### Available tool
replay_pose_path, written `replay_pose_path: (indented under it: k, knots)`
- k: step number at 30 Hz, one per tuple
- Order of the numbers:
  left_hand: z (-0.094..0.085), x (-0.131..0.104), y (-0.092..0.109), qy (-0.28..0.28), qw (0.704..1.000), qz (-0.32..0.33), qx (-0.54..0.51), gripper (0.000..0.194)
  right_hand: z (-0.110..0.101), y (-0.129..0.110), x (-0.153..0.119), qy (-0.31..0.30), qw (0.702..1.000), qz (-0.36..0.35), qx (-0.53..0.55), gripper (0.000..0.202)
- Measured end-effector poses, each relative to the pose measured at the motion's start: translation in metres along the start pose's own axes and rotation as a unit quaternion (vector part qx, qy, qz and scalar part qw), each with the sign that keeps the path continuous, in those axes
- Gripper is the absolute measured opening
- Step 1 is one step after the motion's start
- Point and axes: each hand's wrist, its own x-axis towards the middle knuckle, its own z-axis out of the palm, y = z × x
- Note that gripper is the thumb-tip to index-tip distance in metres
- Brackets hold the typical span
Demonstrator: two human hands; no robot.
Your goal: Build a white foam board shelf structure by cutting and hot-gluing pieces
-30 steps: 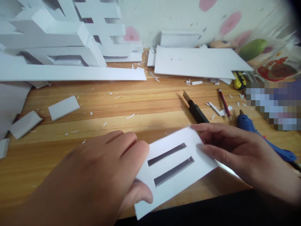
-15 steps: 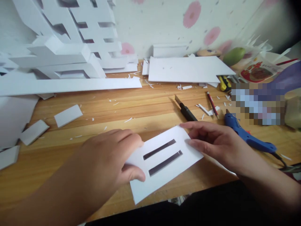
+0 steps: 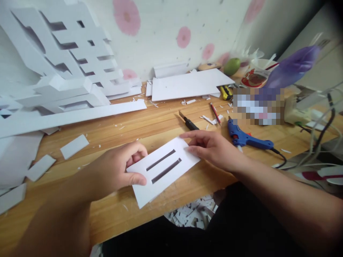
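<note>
Between my hands is a white foam board piece with two long parallel slots cut through it, tilted above the table's front edge. My left hand grips its left end, thumb on top and fingers curled behind. My right hand pinches the far right corner, thumb on the face. Just beyond the board lies a utility knife with its blade out, partly covered by my right hand. A blue glue gun rests right of that hand, and a red pencil lies behind.
A tall white cut-out model leans at the back left. White sheets are stacked by the wall. Small offcuts lie at left. A paper cup, a green fruit and cables are at right; scraps fill the space below.
The view has swung right, so things appear further left. My left fingers have moved from the top of the board to behind its far edge. Both hands still hold it.
</note>
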Motion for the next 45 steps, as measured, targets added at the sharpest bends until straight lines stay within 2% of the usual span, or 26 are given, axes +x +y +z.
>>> replay_pose_path:
  k: [3, 7, 10, 13, 17, 20, 24, 26, 29, 32, 35, 38, 41, 43, 45]
  knots:
    - [-0.004, 0.0, 0.003, -0.049, 0.998, -0.026, 0.024, 0.034, 0.002, -0.001, -0.003, 0.027, 0.999, -0.029, -0.015, 0.037]
    - [-0.007, 0.001, 0.012, -0.055, 0.998, -0.029, 0.014, 0.036, 0.004, 0.0, -0.008, 0.042, 0.997, -0.048, -0.037, 0.034]
    - [-0.004, 0.006, 0.012, -0.064, 0.996, -0.01, -0.057, 0.041, 0.005, 0.003, -0.008, 0.036, 0.998, -0.042, -0.021, 0.036]
    - [0.0, 0.012, 0.006, -0.045, 0.982, 0.033, -0.178, 0.04, 0.005, 0.0, -0.006, 0.079, 0.995, -0.041, 0.048, 0.034]
    - [0.003, 0.011, 0.001, 0.071, 0.947, 0.072, -0.306, 0.03, 0.007, -0.011, -0.003, 0.142, 0.966, -0.015, 0.217, 0.031]
    - [0.002, 0.011, -0.002, 0.164, 0.911, 0.068, -0.374, 0.025, 0.01, -0.016, 0.001, 0.142, 0.952, -0.004, 0.271, 0.029]
    - [-0.004, 0.022, -0.019, 0.302, 0.83, 0.033, -0.467, 0.023, 0.01, -0.01, 0.002, 0.152, 0.961, -0.032, 0.228, 0.027]
    - [-0.007, 0.029, -0.031, 0.361, 0.813, 0.013, -0.458, 0.021, 0.008, -0.005, 0.0, 0.156, 0.975, -0.037, 0.152, 0.028]
    - [-0.006, 0.037, -0.046, 0.396, 0.833, -0.021, -0.385, 0.019, 0.005, -0.001, -0.007, 0.139, 0.99, -0.033, 0.015, 0.027]
    - [0.0, 0.042, -0.052, 0.395, 0.871, -0.068, -0.285, 0.018, 0.003, -0.003, -0.013, 0.112, 0.987, -0.06, -0.096, 0.022]
    - [0.004, 0.044, -0.051, 0.372, 0.906, -0.109, -0.17, 0.017, -0.003, -0.005, -0.016, 0.064, 0.971, -0.127, -0.193, 0.018]
    - [0.004, 0.043, -0.046, 0.367, 0.918, -0.126, -0.081, 0.013, -0.011, -0.001, -0.019, 0.001, 0.947, -0.168, -0.275, 0.025]
    - [0.002, 0.037, -0.035, 0.396, 0.911, -0.117, -0.018, 0.014, -0.022, 0.006, -0.021, -0.033, 0.927, -0.171, -0.332, 0.031]
    - [0.002, 0.032, -0.025, 0.402, 0.912, -0.083, -0.002, 0.009, -0.026, 0.011, -0.022, -0.052, 0.914, -0.186, -0.356, 0.029]
    - [0.004, 0.027, -0.015, 0.384, 0.923, -0.035, 0.003, 0.008, -0.027, 0.014, -0.021, -0.07, 0.905, -0.209, -0.365, 0.026]
